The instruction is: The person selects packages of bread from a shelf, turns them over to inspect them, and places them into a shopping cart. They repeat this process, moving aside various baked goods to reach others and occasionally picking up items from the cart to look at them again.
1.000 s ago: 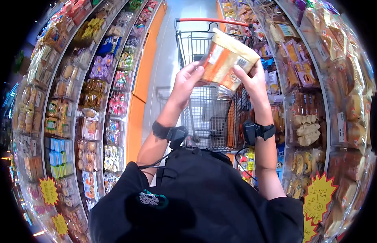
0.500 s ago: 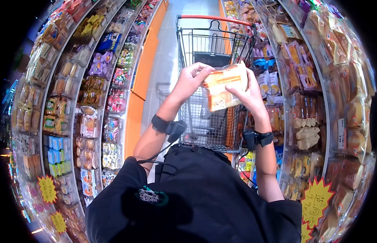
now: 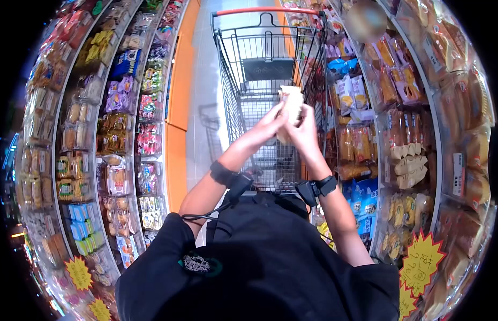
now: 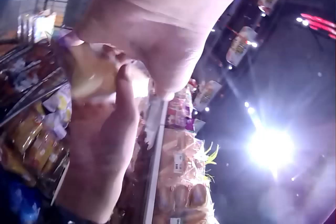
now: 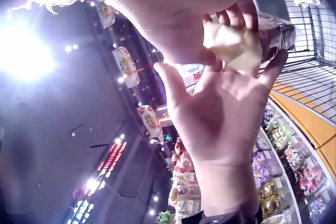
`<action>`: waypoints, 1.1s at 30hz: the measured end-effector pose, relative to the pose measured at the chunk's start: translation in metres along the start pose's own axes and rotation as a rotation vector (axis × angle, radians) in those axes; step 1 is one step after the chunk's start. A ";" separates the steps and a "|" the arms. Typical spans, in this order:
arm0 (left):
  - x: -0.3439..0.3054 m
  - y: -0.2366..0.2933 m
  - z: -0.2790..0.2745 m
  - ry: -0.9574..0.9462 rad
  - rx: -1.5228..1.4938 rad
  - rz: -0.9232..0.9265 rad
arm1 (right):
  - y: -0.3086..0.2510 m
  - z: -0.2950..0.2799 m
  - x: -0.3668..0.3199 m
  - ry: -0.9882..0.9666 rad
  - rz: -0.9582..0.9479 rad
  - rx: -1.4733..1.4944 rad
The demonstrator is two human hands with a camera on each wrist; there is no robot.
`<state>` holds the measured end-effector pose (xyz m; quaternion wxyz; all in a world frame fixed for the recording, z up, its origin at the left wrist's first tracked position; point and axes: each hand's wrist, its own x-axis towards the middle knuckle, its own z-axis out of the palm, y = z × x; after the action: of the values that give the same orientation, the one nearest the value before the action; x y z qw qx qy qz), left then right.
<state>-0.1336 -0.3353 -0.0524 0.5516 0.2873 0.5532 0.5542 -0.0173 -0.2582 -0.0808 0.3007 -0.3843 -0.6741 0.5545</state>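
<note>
A plastic-wrapped pack of bread point(image 3: 292, 99), pale with orange print, is turned nearly edge-on between both hands, over the shopping cart. My right hand point(image 3: 304, 134) grips its near right side. In the right wrist view, the right hand's fingers bend over the pale pack point(image 5: 236, 45). My left hand point(image 3: 268, 125) lies along the pack's left side. Seen from the right wrist, the left palm point(image 5: 218, 113) faces the camera, its thumb spread away and its straight fingers running behind the pack. Part of the pack is hidden by the hands.
A wire shopping cart with a red handle point(image 3: 265, 10) stands ahead in the aisle. Shelves of wrapped snacks point(image 3: 120, 91) line the left side, over an orange base panel point(image 3: 179, 80). Packaged breads point(image 3: 409, 166) fill the right shelves, with a yellow starburst price sign point(image 3: 420, 262).
The bread pack, earlier held broad side up with its printed face showing, has turned edge-on. Both hands have come closer together, the right one moving left. The cart appears slightly further left.
</note>
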 end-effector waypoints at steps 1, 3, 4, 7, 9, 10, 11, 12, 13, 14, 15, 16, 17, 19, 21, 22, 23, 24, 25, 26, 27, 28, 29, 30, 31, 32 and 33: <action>0.006 -0.020 0.004 -0.064 -0.151 0.029 | 0.014 0.005 -0.001 -0.110 -0.010 0.070; 0.022 -0.045 -0.014 0.025 -0.462 -0.005 | 0.029 0.008 -0.005 -0.225 -0.017 0.014; 0.030 -0.060 -0.025 0.042 -0.523 -0.066 | 0.033 0.010 -0.004 -0.215 -0.181 -0.033; 0.042 -0.085 -0.043 0.056 -0.671 -0.156 | 0.029 0.008 -0.007 -0.196 0.249 0.321; 0.048 -0.088 -0.047 0.055 -0.701 -0.170 | 0.030 0.009 -0.006 0.077 0.159 0.224; 0.049 -0.084 -0.049 0.057 -0.685 -0.173 | 0.039 0.011 -0.003 0.183 0.160 0.187; 0.051 -0.083 -0.053 0.061 -0.671 -0.175 | 0.051 0.011 -0.001 0.284 0.160 0.148; 0.056 -0.087 -0.058 0.050 -0.654 -0.163 | 0.060 0.009 0.001 0.340 0.218 -0.034; 0.059 -0.091 -0.063 0.049 -0.666 -0.182 | 0.075 0.009 0.003 0.369 0.229 -0.135; 0.064 -0.094 -0.067 0.045 -0.678 -0.200 | 0.095 0.011 0.004 0.340 0.274 -0.074; 0.069 -0.097 -0.071 0.039 -0.689 -0.217 | 0.096 0.014 0.008 0.313 0.318 -0.011; 0.077 -0.101 -0.077 0.009 -0.652 -0.246 | 0.096 0.012 0.012 0.247 0.420 0.140; 0.084 -0.107 -0.083 -0.017 -0.618 -0.278 | 0.094 0.006 0.014 0.178 0.525 0.292; 0.094 -0.118 -0.093 -0.073 -0.547 -0.344 | 0.095 0.000 0.013 0.061 0.650 0.481; 0.107 -0.127 -0.091 -0.104 -0.558 -0.370 | 0.107 -0.006 0.021 -0.037 0.667 0.550; 0.110 -0.131 -0.087 -0.084 -0.552 -0.384 | 0.111 -0.007 0.026 0.013 0.656 0.522; 0.115 -0.134 -0.085 -0.060 -0.547 -0.395 | 0.118 -0.009 0.032 0.031 0.672 0.536; 0.121 -0.137 -0.083 -0.042 -0.582 -0.404 | 0.128 -0.012 0.038 0.042 0.691 0.551; 0.127 -0.144 -0.083 0.030 -0.563 -0.378 | 0.137 -0.013 0.045 0.049 0.712 0.565; 0.134 -0.153 -0.084 0.106 -0.545 -0.350 | 0.146 -0.015 0.053 0.064 0.762 0.595; 0.145 -0.160 -0.084 0.182 -0.525 -0.318 | 0.162 -0.017 0.059 0.037 0.798 0.695; 0.156 -0.162 -0.081 0.313 -0.490 -0.317 | 0.184 -0.017 0.065 0.011 0.829 0.794; 0.176 -0.169 -0.084 0.301 -0.436 -0.272 | 0.208 -0.017 0.072 -0.011 0.864 0.892; 0.196 -0.179 -0.088 0.290 -0.385 -0.234 | 0.231 -0.011 0.081 -0.007 0.839 0.996; 0.215 -0.191 -0.090 0.283 -0.339 -0.203 | 0.250 -0.005 0.092 0.022 0.805 1.058; 0.240 -0.203 -0.091 0.319 -0.308 -0.155 | 0.270 0.003 0.105 0.053 0.773 1.119; 0.266 -0.215 -0.095 0.322 -0.298 -0.100 | 0.285 0.011 0.125 0.082 0.741 1.201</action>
<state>-0.2188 -0.1636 -0.3517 0.5192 0.0827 0.5596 0.6407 -0.0390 -0.1318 -0.3647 0.2774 -0.3764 -0.0647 0.8816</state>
